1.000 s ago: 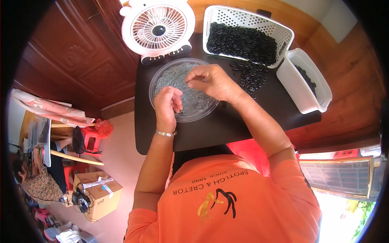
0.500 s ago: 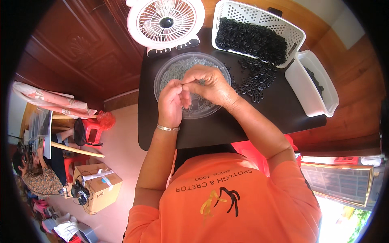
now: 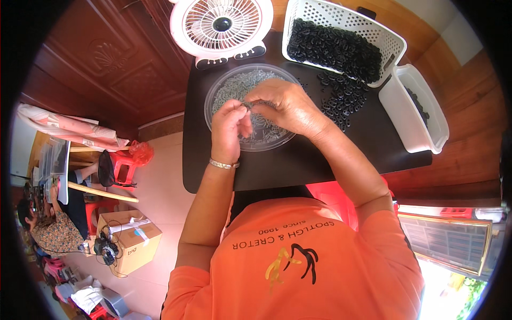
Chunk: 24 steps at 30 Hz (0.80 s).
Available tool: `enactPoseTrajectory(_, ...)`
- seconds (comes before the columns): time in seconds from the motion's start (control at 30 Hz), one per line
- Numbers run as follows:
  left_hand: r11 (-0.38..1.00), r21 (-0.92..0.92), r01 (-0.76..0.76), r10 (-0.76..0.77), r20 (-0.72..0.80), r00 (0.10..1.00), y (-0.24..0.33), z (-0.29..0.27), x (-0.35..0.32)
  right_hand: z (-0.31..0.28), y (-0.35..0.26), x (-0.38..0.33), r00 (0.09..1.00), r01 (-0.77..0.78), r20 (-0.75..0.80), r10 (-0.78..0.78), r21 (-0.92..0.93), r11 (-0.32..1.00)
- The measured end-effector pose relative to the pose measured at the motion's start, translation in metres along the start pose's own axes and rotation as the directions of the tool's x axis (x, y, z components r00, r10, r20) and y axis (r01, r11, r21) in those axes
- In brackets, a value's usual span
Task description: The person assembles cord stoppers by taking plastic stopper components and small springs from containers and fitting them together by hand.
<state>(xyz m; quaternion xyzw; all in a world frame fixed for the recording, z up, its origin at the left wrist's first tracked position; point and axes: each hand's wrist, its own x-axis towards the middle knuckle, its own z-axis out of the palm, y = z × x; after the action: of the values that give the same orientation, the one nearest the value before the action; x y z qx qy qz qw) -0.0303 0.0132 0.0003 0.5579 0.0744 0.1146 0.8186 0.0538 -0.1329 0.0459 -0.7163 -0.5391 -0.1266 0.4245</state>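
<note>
My left hand [image 3: 229, 128] and my right hand [image 3: 292, 108] meet over a round clear plastic tub [image 3: 209, 118]. Small grey, screw-like pieces [image 3: 234, 85] fill it. Both hands are closed, fingertips pinched together around a tiny dark piece [image 3: 247, 105] whose kind I cannot make out. The fingers cover most of it. On the black table to the right of the tub lies a loose pile of small black ring-shaped parts [image 3: 344, 98].
A white perforated basket [image 3: 394, 50] with many black parts stands at the back right, a white bin [image 3: 408, 120] beside it. A white fan [image 3: 221, 24] sits at the back left. Another person [image 3: 58, 232] is at the far left, near a cardboard box [image 3: 138, 250].
My fingertips have shifted slightly. My right hand's fingers now bend more over the left fingertips, and the dark piece shows between them. The whole view has moved a little.
</note>
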Motion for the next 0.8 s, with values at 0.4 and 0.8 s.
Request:
enactPoseTrajectory(0.4, 0.992, -0.075, -0.099, 0.091, -0.109, 0.99, 0.003, -0.004, -0.002, 0.004, -0.002, 0.0, 0.744, 0.356, 0.666, -0.053, -0.328, 0.875)
enactPoseTrajectory(0.8, 0.965, -0.255, -0.068, 0.017, -0.197, 0.98, 0.002, -0.007, 0.002, 0.014, -0.011, 0.007, 0.624, 0.525, 0.781, -0.029, -0.393, 0.755)
